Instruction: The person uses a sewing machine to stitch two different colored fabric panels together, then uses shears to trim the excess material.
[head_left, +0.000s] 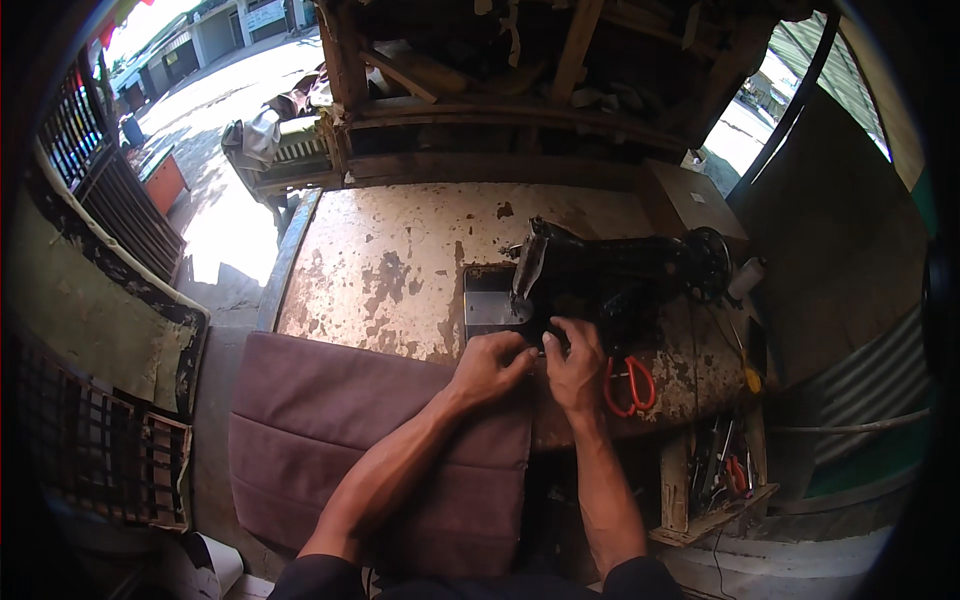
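Observation:
My left hand [490, 366] is closed in a pinch over the upper right corner of a dark brown cloth [370, 430]. Close beside it, my right hand [575, 368] has its thumb and fingers bent together in front of the needle area. Whatever lies between the fingertips of either hand is too small to make out. Just beyond them stands a black sewing machine [620, 262], its needle end above a metal plate [495, 308]. The cloth drapes over the table's near edge under my left forearm. Red-handled scissors [630, 388] lie right of my right hand.
The worn wooden table [340, 260] has peeling paint. An open drawer [676, 490] of tools juts out at the lower right. A yellow-handled tool [752, 378] and a small bottle [748, 278] are at the right edge. Wooden shelving [450, 110] stands behind.

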